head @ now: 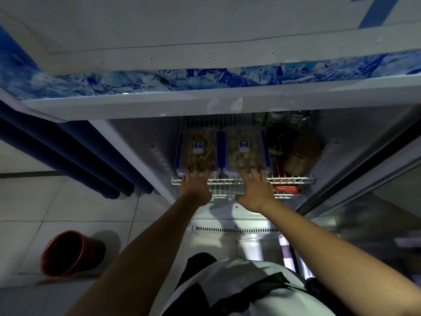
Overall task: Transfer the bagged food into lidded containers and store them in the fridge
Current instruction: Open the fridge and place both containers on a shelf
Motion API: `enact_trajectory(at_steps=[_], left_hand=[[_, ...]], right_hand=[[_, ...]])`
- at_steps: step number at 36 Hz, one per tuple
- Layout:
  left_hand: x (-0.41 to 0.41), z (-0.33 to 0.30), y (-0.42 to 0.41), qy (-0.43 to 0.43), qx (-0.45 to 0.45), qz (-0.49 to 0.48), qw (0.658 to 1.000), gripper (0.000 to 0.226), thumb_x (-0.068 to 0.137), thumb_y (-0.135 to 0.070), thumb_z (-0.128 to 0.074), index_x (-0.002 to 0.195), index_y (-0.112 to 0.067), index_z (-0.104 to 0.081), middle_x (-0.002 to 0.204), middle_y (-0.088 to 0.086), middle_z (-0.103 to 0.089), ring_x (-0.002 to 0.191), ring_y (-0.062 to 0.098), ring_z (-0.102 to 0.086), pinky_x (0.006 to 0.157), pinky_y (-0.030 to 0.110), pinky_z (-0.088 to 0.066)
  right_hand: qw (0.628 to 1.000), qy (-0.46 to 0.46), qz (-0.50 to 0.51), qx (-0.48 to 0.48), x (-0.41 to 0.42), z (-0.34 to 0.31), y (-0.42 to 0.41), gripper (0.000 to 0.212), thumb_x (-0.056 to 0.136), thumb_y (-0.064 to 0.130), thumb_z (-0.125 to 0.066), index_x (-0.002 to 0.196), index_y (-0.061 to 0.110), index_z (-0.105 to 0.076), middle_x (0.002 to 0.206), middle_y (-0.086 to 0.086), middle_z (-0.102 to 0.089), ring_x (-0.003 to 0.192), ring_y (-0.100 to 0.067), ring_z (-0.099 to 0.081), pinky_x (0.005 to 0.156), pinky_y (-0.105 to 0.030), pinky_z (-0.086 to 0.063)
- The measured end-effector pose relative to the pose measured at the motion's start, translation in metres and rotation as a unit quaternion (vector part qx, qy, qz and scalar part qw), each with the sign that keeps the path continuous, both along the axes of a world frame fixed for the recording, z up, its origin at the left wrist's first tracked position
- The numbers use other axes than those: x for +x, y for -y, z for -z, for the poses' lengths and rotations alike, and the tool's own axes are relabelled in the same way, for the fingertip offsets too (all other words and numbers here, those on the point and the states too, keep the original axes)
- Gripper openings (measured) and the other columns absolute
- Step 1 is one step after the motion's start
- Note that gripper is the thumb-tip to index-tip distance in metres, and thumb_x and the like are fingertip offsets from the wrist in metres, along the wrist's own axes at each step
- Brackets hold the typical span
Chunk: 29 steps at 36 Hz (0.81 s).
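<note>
Two clear lidded containers with blue clips sit side by side on a white wire fridge shelf (293,179), nearly touching: the left container (198,150) holds tan food, the right container (245,149) browner pieces. Both near ends stop just behind the shelf's front rail. A dark jar (280,137) and a gold-lidded jar (305,151) crowd the right container's right side; open shelf remains to the left. The left hand (196,187) has fingers spread, tips touching the left container's near edge. The right hand (256,190) is likewise splayed against the right container's near end, gripping nothing. A red bucket (68,253) stands on the tiled floor, well apart.
</note>
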<state>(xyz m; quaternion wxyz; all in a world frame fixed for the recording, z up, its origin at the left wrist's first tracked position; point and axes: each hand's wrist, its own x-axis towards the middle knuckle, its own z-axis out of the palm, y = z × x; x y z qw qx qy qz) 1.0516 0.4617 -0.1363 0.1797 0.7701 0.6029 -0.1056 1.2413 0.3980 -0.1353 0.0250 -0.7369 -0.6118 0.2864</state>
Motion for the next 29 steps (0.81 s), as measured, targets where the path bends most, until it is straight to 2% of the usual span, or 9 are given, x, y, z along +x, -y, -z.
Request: enact_trajectory(at_steps=[4,10,16,19,22,24,27,29], left_hand=[[0.003,-0.003,-0.001,0.012,-0.011,0.000,1.000,0.086,0.092,-0.025,-0.063,0.159,-0.035,-0.010,0.167,0.016,-0.010,0.152,0.044,-0.004,0.123,0.053,-0.010],[-0.006,-0.002,0.001,0.045,-0.012,0.010,0.999,0.089,0.090,-0.013,-0.059,0.159,-0.037,-0.008,0.168,0.014,-0.005,0.152,0.044,0.003,0.124,0.053,-0.007],[-0.009,0.003,0.000,0.052,0.002,0.039,0.998,0.086,0.088,-0.013,-0.058,0.159,-0.033,-0.014,0.167,0.014,-0.013,0.152,0.043,-0.003,0.123,0.055,-0.011],[-0.010,0.002,0.003,0.039,0.004,0.041,0.998,0.093,0.086,-0.017,-0.061,0.159,-0.035,-0.006,0.168,0.013,-0.004,0.152,0.043,0.001,0.123,0.056,-0.010],[-0.011,-0.003,0.004,0.022,-0.040,0.050,0.998,0.099,0.087,-0.022,-0.063,0.159,-0.036,0.004,0.168,0.010,0.003,0.152,0.042,0.007,0.124,0.055,-0.006],[-0.015,-0.012,-0.001,0.021,-0.071,0.070,0.995,0.097,0.090,-0.027,-0.063,0.159,-0.037,0.003,0.169,0.008,-0.001,0.153,0.040,0.002,0.124,0.052,-0.011],[-0.024,-0.028,-0.008,0.047,-0.091,0.107,0.989,0.095,0.089,-0.033,-0.067,0.159,-0.039,-0.003,0.168,0.006,-0.013,0.151,0.036,-0.018,0.120,0.050,-0.025],[-0.033,-0.036,-0.006,0.064,-0.085,0.131,0.986,0.095,0.088,-0.036,-0.069,0.158,-0.041,-0.004,0.167,0.005,-0.014,0.151,0.033,-0.018,0.121,0.050,-0.021]], right_hand=[[1.000,0.002,0.001,0.003,0.000,0.000,0.001,0.092,0.087,0.043,-0.066,0.158,0.030,-0.009,0.165,0.002,-0.007,0.152,-0.032,0.005,0.120,-0.055,-0.020],[1.000,0.010,-0.011,0.016,0.001,-0.003,-0.005,0.088,0.086,0.040,-0.067,0.157,0.028,-0.016,0.162,0.002,-0.018,0.150,-0.036,-0.006,0.117,-0.053,-0.027],[0.999,0.030,-0.020,0.020,0.004,0.002,-0.004,0.089,0.084,0.040,-0.067,0.156,0.031,-0.015,0.162,0.004,-0.017,0.149,-0.035,-0.009,0.115,-0.056,-0.027],[0.999,0.039,-0.025,0.021,0.003,0.003,-0.004,0.094,0.084,0.043,-0.066,0.157,0.031,-0.008,0.164,0.004,-0.011,0.151,-0.033,-0.004,0.118,-0.060,-0.018],[0.998,0.053,-0.039,-0.012,-0.001,0.001,0.005,0.099,0.087,0.050,-0.063,0.158,0.033,0.004,0.168,0.006,0.002,0.153,-0.027,0.008,0.119,-0.061,-0.003],[0.998,0.044,-0.042,-0.019,-0.004,-0.002,0.017,0.098,0.089,0.053,-0.059,0.157,0.038,0.010,0.168,0.007,0.005,0.153,-0.023,0.011,0.118,-0.061,0.001],[0.999,0.027,-0.021,0.012,-0.005,-0.012,0.040,0.095,0.090,0.052,-0.058,0.155,0.045,0.011,0.168,0.007,0.000,0.154,-0.020,0.008,0.117,-0.061,-0.002],[0.999,0.023,0.004,0.036,-0.009,-0.018,0.059,0.093,0.089,0.051,-0.059,0.155,0.046,0.007,0.168,0.008,-0.001,0.154,-0.019,0.007,0.117,-0.062,-0.002]])
